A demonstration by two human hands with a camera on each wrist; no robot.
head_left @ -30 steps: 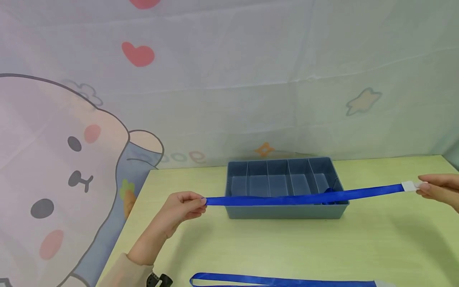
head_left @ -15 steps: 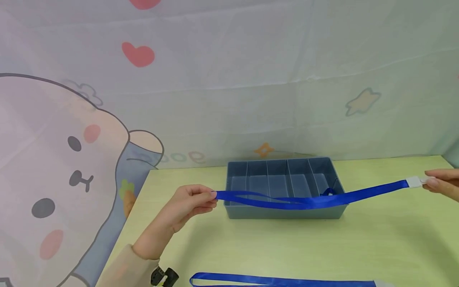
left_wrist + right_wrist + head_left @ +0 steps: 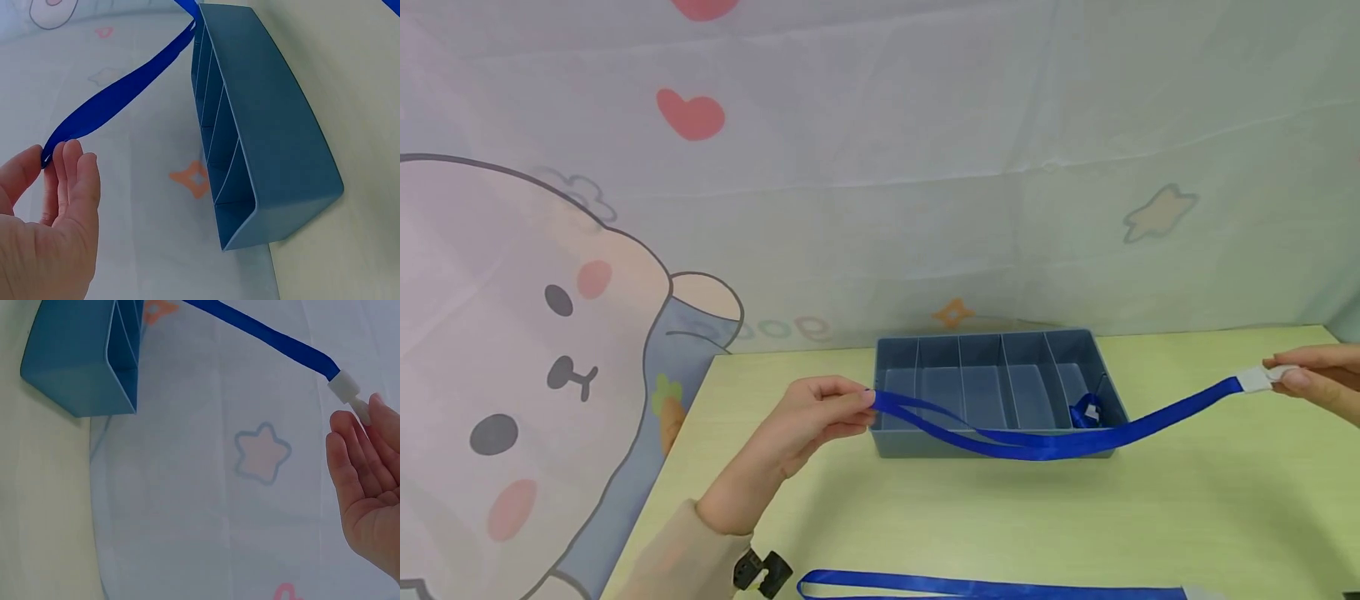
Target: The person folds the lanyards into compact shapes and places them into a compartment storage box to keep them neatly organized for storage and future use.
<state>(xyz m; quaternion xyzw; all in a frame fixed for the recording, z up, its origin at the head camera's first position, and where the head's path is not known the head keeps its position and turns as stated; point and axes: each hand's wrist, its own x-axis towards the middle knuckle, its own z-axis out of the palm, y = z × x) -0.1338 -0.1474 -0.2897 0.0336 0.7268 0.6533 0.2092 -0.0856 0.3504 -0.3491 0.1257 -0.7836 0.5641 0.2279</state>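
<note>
A blue lanyard strap sags in a doubled loop between my two hands, in front of the grey-blue divided tray. My left hand pinches the folded end of the strap just left of the tray. At the far right my right hand pinches the strap's white clip end, also seen as a white clip. A rolled blue strap lies in the tray's rightmost compartment.
A second blue lanyard lies flat along the table's near edge. The yellow-green table is backed by a printed cloth wall. The tray's other compartments hold nothing.
My left hand has moved right toward the tray, and the strap, taut a second ago, now sags in a loop. The right hand stayed near the same place.
</note>
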